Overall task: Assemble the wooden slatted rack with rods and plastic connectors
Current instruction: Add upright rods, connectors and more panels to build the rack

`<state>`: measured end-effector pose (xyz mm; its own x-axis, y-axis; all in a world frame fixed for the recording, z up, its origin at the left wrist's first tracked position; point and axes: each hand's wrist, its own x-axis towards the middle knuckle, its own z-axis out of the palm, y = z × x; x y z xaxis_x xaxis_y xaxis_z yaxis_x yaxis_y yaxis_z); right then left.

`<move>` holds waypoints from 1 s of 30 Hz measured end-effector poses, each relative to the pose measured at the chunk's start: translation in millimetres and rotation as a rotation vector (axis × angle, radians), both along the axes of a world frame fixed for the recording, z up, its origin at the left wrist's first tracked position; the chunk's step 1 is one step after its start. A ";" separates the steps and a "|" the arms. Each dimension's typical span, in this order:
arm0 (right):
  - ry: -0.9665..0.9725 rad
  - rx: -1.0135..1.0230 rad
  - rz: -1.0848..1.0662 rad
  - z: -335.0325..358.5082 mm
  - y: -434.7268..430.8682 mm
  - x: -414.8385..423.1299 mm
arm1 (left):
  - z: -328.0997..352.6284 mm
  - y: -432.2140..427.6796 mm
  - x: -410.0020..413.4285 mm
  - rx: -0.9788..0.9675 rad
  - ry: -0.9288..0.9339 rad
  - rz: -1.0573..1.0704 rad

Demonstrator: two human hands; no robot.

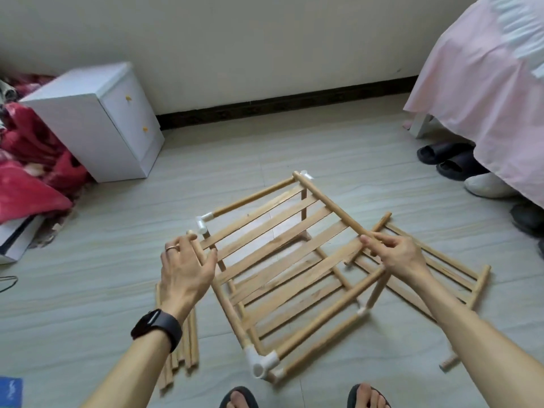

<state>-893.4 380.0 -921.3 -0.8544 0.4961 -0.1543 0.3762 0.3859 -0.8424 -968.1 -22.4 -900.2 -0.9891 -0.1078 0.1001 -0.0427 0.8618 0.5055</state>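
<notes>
The half-built wooden rack [273, 245] stands on the floor in the middle, two slatted shelves joined by rods and white plastic connectors [262, 363]. My left hand [185, 266] curls round the upper left side rod [197, 245] near a white corner connector [202, 222]. My right hand [397, 254] pinches the upper right rod [326, 204], which runs up to the far corner connector [304, 174]. A second slatted panel [435, 260] lies flat on the floor to the right, partly under my right arm.
Several loose rods [188, 348] lie on the floor under my left forearm. A white bedside cabinet [97, 119] stands at the back left by red bedding [26, 172]. A pink-draped bed [482, 83] and slippers [450, 160] are at the right. My sandalled feet [238, 399] show at the bottom.
</notes>
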 end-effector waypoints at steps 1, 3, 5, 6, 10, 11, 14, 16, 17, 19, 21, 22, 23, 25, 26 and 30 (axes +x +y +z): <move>0.002 0.099 -0.044 -0.4 0.6 -7.0 | 1.2 -3.1 -5.0 -0.002 -0.017 0.003; 0.058 0.247 -0.167 -0.2 -2.5 -19.1 | 3.4 -4.5 -17.3 -0.047 -0.030 -0.029; 0.088 0.248 -0.280 1.6 -15.0 -23.6 | 6.0 -2.8 -32.2 -0.075 -0.046 -0.064; 0.072 0.213 -0.319 2.0 -24.3 -22.4 | 6.8 -2.3 -40.5 -0.082 -0.062 -0.080; 0.043 0.039 -0.323 -13.0 -73.1 0.3 | 3.6 -5.9 -80.6 -0.190 -0.145 -0.177; 0.047 0.007 -0.309 -21.2 -82.3 5.4 | 2.3 -6.9 -90.2 -0.225 -0.175 -0.201; 0.067 0.017 -0.270 -37.7 -79.5 -1.2 | -4.2 -8.7 -108.9 -0.262 -0.300 -0.227; 0.002 0.070 -0.239 -35.2 -60.1 -21.6 | -9.5 -12.3 -108.9 -0.245 -0.332 -0.191; -0.040 0.120 -0.210 -32.3 -49.3 -32.7 | -13.7 -14.4 -104.7 -0.232 -0.319 -0.181; -0.101 0.257 -0.165 -19.5 -33.1 -55.0 | -21.0 -16.8 -89.8 -0.191 -0.272 -0.150; -0.122 0.446 -0.141 -2.8 -28.6 -71.7 | -22.8 -13.8 -69.7 -0.144 -0.224 -0.102; -0.123 0.549 -0.121 4.0 -32.1 -75.6 | -22.0 -10.8 -58.5 -0.132 -0.212 -0.076; -0.094 0.647 -0.087 11.1 -40.0 -75.9 | -22.0 -8.6 -47.7 -0.123 -0.216 -0.045; 0.069 0.772 0.029 22.3 -69.0 -64.7 | -22.7 -4.7 -27.0 -0.078 -0.221 -0.002; 0.168 0.791 0.121 25.2 -89.3 -53.1 | -24.2 -3.5 -18.1 -0.051 -0.224 0.013; 0.329 0.837 0.628 11.1 -184.4 15.3 | -23.5 -0.8 14.2 0.095 -0.283 0.064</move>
